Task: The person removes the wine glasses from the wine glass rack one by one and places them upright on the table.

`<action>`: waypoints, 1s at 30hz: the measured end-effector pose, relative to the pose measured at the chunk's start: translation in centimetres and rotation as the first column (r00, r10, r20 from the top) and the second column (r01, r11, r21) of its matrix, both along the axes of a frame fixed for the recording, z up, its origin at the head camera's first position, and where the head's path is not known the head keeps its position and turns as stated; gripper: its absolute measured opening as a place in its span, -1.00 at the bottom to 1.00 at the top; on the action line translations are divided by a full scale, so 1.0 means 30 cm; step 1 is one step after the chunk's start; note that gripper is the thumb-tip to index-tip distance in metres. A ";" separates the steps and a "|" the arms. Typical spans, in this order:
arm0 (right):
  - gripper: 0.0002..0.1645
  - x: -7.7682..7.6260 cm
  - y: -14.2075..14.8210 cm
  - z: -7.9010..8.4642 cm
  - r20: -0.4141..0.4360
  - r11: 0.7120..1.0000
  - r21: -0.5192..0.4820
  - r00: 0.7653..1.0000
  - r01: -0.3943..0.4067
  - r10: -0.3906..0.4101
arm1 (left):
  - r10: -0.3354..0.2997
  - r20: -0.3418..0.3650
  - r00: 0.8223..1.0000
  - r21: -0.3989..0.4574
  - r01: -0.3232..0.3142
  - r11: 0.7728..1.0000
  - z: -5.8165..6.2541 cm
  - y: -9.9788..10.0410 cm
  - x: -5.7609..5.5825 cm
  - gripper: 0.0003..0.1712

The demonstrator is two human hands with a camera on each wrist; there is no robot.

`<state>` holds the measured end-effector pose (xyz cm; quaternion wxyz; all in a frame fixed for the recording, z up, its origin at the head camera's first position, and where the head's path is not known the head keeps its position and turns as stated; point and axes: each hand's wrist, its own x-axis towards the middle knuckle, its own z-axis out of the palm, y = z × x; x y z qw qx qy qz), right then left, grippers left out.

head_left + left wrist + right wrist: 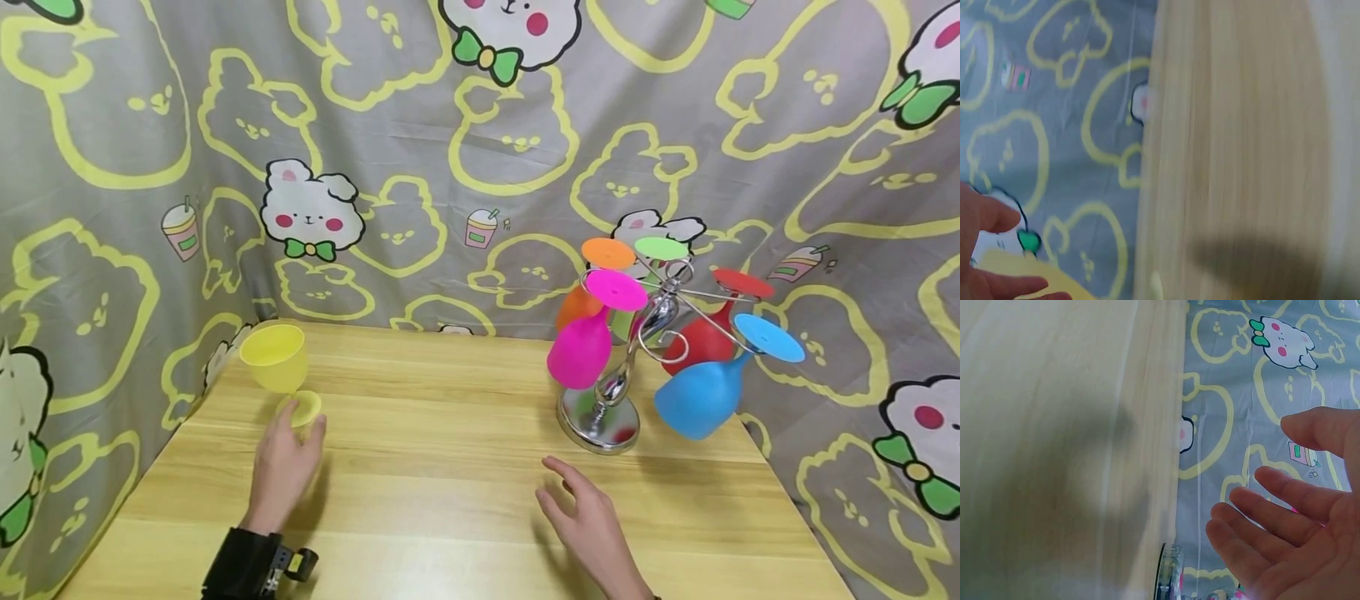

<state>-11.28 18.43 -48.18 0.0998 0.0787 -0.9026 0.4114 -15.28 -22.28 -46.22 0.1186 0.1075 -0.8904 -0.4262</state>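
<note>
A yellow plastic goblet (276, 360) stands upright at the table's left, its round foot toward me. My left hand (283, 458) reaches to that foot, fingertips right at its near edge. Thumb and fingers are spread apart in the left wrist view, with part of the yellow goblet (1029, 269) beyond them. My right hand (588, 529) hovers over the table's right half, holding nothing, its fingers (1272, 515) loosely extended. Ahead of it is a chrome goblet rack (600, 421), from which magenta (581, 354), blue (701, 400), red (705, 342), orange and green goblets hang upside down.
The wood-grain table (420, 467) carries the rack at its back right. A grey curtain (420, 275) printed with yellow outlines and white rabbits closes in the back and both sides. On my left wrist is a black strap (240, 562) with a small device.
</note>
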 end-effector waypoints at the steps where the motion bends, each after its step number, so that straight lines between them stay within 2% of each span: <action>1: -0.46 -0.001 -0.004 0.002 -0.006 1.000 0.005 1.000 -0.004 0.004 | -0.022 -0.004 1.000 -0.018 0.022 1.000 0.003 0.020 0.009 -0.20; 4: -0.45 -0.006 -0.016 0.009 -0.016 0.999 0.027 1.000 -0.023 0.024 | -0.084 -0.059 0.995 -0.117 0.077 0.990 0.007 0.077 0.033 -0.20; 6: -0.43 -0.011 -0.023 0.013 -0.017 0.999 0.044 0.999 -0.032 0.032 | -0.127 -0.087 0.988 -0.190 0.108 0.976 0.008 0.113 0.048 -0.20; 10: -0.39 -0.015 -0.035 0.018 -0.001 0.996 0.070 0.999 -0.049 0.049 | -0.207 -0.118 0.971 -0.326 0.159 0.932 0.004 0.183 0.076 -0.22; 15: -0.35 -0.016 -0.045 0.020 0.037 0.993 0.090 0.997 -0.078 0.074 | -0.268 -0.175 0.947 -0.452 0.165 0.877 -0.012 0.247 0.106 -0.22; 21: -0.33 -0.017 -0.048 0.026 0.041 0.990 0.114 0.996 -0.085 0.080 | -0.294 -0.133 0.946 -0.496 0.193 0.846 -0.026 0.290 0.134 -0.17; 26: -0.34 -0.017 -0.045 0.045 0.003 0.986 0.146 0.996 -0.084 0.085 | -0.303 -0.096 0.948 -0.496 0.218 0.840 -0.030 0.310 0.150 -0.15; 30: -0.30 -0.008 -0.040 0.083 -0.006 0.986 0.148 0.997 -0.078 0.080 | -0.300 -0.081 0.950 -0.487 0.225 0.844 -0.033 0.319 0.162 -0.17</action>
